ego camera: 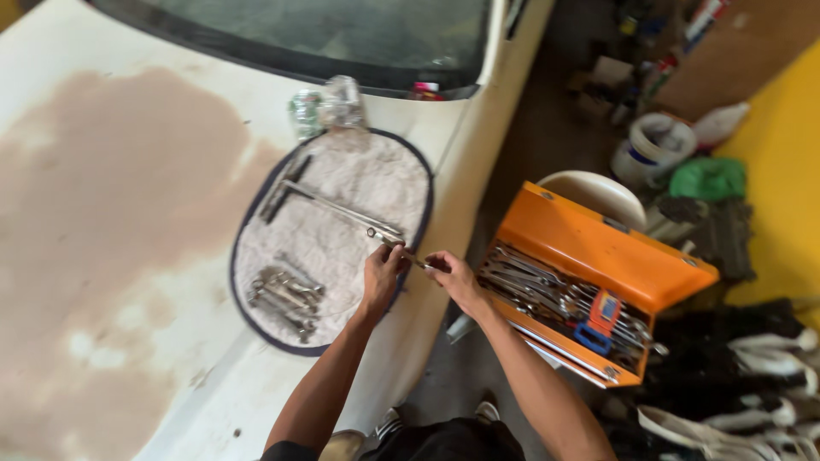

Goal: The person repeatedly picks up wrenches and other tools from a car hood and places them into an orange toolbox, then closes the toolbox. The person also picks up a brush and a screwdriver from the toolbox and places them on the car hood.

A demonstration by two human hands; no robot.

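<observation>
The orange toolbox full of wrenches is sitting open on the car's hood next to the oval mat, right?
Not quite. The orange toolbox is open and full of wrenches, but it sits off the car, beside the fender on a white stool, not on the hood. The oval mat alone lies there. The head view shows this.

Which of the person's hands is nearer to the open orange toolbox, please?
The right hand is nearer: it is just left of the orange toolbox, by the car's edge. The left hand lies farther left, over the oval mat.
</observation>
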